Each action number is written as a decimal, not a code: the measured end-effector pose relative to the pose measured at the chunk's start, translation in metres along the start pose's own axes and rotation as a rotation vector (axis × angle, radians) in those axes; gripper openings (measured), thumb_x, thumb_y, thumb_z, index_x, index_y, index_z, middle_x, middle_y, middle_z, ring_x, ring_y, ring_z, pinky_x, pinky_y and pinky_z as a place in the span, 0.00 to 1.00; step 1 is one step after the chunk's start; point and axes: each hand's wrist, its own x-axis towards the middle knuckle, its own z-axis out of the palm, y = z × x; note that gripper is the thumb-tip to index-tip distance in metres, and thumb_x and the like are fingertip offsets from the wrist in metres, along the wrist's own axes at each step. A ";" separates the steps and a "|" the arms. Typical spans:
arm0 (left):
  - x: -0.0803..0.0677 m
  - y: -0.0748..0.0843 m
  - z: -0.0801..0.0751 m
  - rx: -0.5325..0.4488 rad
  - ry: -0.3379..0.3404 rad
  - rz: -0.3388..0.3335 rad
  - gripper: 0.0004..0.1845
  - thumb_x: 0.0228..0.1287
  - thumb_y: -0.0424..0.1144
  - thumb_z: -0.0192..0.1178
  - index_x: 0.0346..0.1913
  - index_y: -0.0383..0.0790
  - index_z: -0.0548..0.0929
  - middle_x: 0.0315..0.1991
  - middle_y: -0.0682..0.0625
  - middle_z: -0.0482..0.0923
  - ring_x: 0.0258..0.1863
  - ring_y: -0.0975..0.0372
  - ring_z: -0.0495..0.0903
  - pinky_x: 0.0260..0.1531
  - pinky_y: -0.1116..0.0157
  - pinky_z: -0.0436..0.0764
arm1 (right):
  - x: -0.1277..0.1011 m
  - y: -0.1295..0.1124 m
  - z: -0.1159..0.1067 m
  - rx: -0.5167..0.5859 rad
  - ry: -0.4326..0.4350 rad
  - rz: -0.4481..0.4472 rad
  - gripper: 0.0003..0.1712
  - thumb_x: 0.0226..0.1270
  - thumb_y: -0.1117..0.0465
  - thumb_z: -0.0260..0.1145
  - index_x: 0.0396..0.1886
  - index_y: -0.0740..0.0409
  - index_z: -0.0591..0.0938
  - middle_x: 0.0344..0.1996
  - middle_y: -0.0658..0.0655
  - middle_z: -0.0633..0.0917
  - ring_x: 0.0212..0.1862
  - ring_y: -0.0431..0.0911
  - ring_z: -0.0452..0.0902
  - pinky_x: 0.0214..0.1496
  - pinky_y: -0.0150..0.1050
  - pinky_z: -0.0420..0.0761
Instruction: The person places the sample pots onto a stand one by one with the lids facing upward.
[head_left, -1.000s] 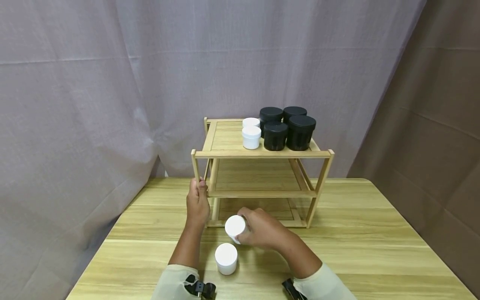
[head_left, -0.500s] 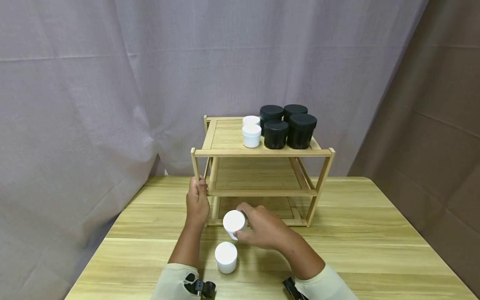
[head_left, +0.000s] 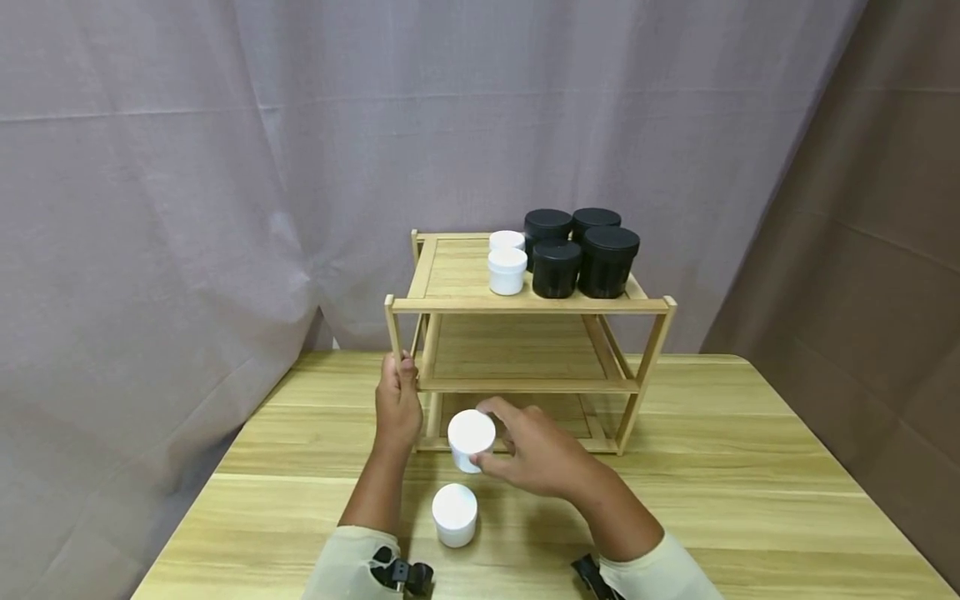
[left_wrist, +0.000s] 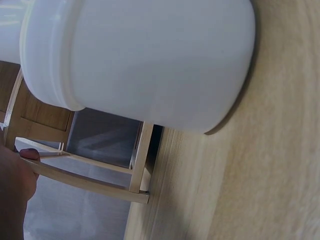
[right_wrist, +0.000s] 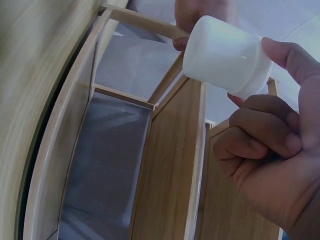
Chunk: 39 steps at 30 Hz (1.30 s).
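In the head view my left hand [head_left: 397, 408] grips the front left post of a three-tier wooden rack [head_left: 528, 387]. With thumb and forefinger, my right hand [head_left: 542, 454] pinches a white lidded jar [head_left: 471, 433] by its lid, in front of the lowest shelf. The right wrist view shows this held jar [right_wrist: 220, 56] up off the table, the other fingers curled below it. A second white jar [head_left: 454, 515] stands on the table between my forearms, and the same standing jar [left_wrist: 160, 60] fills much of the left wrist view.
On the rack's top shelf, two white jars [head_left: 507, 272] stand left of several black jars [head_left: 557, 271]. The rack stands on a wooden table [head_left: 735, 467]. A grey curtain [head_left: 360, 167] hangs behind, and a brown one [head_left: 847, 250] borders the right side.
My right hand has raised the pinched jar a little, and the jar has turned more upright. My left hand stays on the post. The head view has shifted slightly.
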 end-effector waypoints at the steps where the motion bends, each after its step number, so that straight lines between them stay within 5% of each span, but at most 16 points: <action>1: 0.000 0.000 0.000 -0.002 -0.003 -0.004 0.17 0.90 0.43 0.46 0.52 0.29 0.74 0.29 0.53 0.65 0.27 0.65 0.63 0.30 0.69 0.67 | 0.000 0.000 -0.001 0.008 -0.001 -0.001 0.28 0.71 0.52 0.80 0.64 0.55 0.80 0.33 0.46 0.90 0.21 0.31 0.67 0.31 0.31 0.76; 13: 0.002 0.002 -0.001 0.003 0.005 -0.016 0.13 0.90 0.40 0.47 0.50 0.32 0.74 0.28 0.53 0.64 0.26 0.65 0.63 0.29 0.69 0.66 | 0.004 -0.008 -0.017 0.041 0.062 -0.050 0.30 0.71 0.54 0.79 0.67 0.54 0.79 0.16 0.39 0.72 0.17 0.29 0.57 0.22 0.28 0.64; 21: 0.001 -0.001 0.002 0.026 0.012 -0.010 0.14 0.90 0.40 0.47 0.51 0.30 0.75 0.28 0.51 0.66 0.27 0.65 0.65 0.31 0.69 0.68 | 0.006 -0.014 -0.025 -0.012 0.050 -0.074 0.29 0.71 0.53 0.78 0.67 0.53 0.78 0.27 0.43 0.84 0.23 0.30 0.68 0.28 0.30 0.73; 28: 0.002 -0.001 0.001 0.014 0.020 -0.005 0.16 0.90 0.40 0.47 0.52 0.27 0.74 0.28 0.52 0.65 0.28 0.64 0.65 0.32 0.69 0.68 | 0.010 -0.019 -0.034 -0.012 -0.003 -0.098 0.28 0.72 0.53 0.77 0.66 0.53 0.77 0.18 0.40 0.70 0.20 0.31 0.60 0.23 0.29 0.63; 39: 0.001 -0.003 0.001 0.019 0.021 0.001 0.14 0.90 0.39 0.48 0.51 0.28 0.75 0.27 0.54 0.65 0.26 0.65 0.64 0.30 0.68 0.66 | 0.018 -0.024 -0.056 -0.060 -0.037 -0.087 0.27 0.73 0.52 0.76 0.66 0.52 0.77 0.15 0.40 0.68 0.18 0.31 0.58 0.22 0.30 0.61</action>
